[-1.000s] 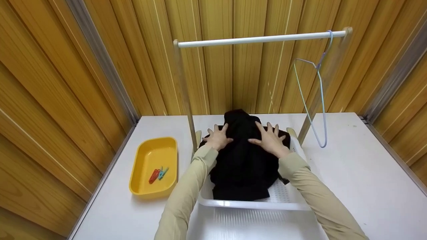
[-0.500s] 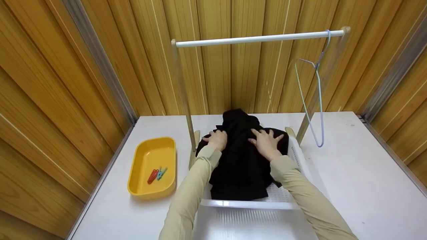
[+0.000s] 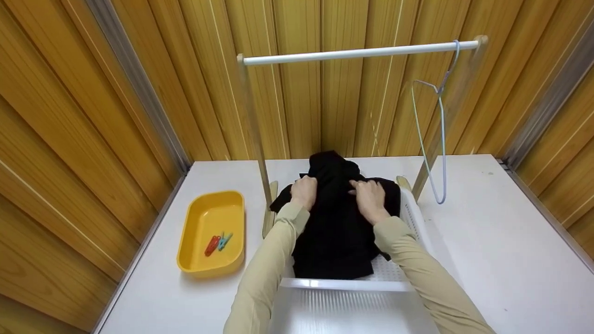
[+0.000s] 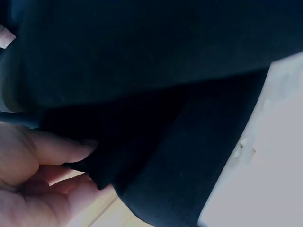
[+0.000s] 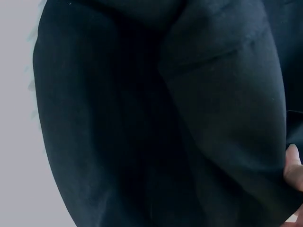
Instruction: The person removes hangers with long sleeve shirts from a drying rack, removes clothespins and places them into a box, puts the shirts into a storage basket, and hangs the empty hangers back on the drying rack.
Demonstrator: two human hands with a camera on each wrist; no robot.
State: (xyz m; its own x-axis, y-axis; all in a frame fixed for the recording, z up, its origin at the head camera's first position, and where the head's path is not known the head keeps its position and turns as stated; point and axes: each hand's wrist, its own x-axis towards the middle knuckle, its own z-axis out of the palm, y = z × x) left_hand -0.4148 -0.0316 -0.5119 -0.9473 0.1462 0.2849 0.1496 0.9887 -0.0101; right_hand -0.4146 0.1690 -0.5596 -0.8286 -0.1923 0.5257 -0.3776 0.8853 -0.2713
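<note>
A black garment (image 3: 332, 246) lies crumpled in a white perforated basket (image 3: 343, 285), partly spilling past its far side. My left hand (image 3: 304, 191) grips the cloth on its left part, fingers curled. In the left wrist view, the thumb and fingers (image 4: 78, 198) of that hand pinch a fold of the garment (image 4: 161, 56). On the other side my right hand (image 3: 371, 199) holds the cloth with bent fingers. Only a thumb (image 5: 293, 170) and a bit of finger show at the right edge of the right wrist view, against the garment (image 5: 222, 109). The garment's exact kind cannot be told.
Behind the basket stands a drying rack with a white bar (image 3: 348, 54). A pale wire hanger (image 3: 442, 153) hangs at its right end. To the left, a yellow tray (image 3: 204, 203) holds red (image 3: 213, 246) and teal clothespins (image 3: 224, 241). Wood-patterned walls enclose the white table (image 3: 492, 232).
Both hands have gone from spread fingers on the garment to curled fingers gripping it. The right hand has shifted slightly left. The garment stays in the basket.
</note>
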